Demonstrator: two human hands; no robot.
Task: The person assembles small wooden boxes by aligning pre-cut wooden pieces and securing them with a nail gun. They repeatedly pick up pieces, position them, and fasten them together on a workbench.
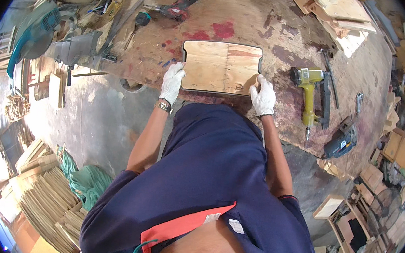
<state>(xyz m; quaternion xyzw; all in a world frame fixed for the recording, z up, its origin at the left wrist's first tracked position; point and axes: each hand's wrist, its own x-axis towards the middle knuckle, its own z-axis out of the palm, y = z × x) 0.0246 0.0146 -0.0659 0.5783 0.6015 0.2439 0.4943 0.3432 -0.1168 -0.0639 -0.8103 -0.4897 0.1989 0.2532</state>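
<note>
A light plywood panel with notched upper corners and a dark edging lies on the worktable in front of me. My left hand, in a white knit glove, is closed on its left edge near the lower corner. On the opposite edge my right hand, gloved the same way, grips the panel too. The fingertips under the board are hidden. Right of the panel is a yellow-green pneumatic nail gun, beside a thin dark rod.
The stained wooden worktable holds a red-and-black cordless drill at the back and a dark corded-style power tool at right. A teal mitre saw stands left. Wood offcuts pile up back right; stacked strips lie lower left.
</note>
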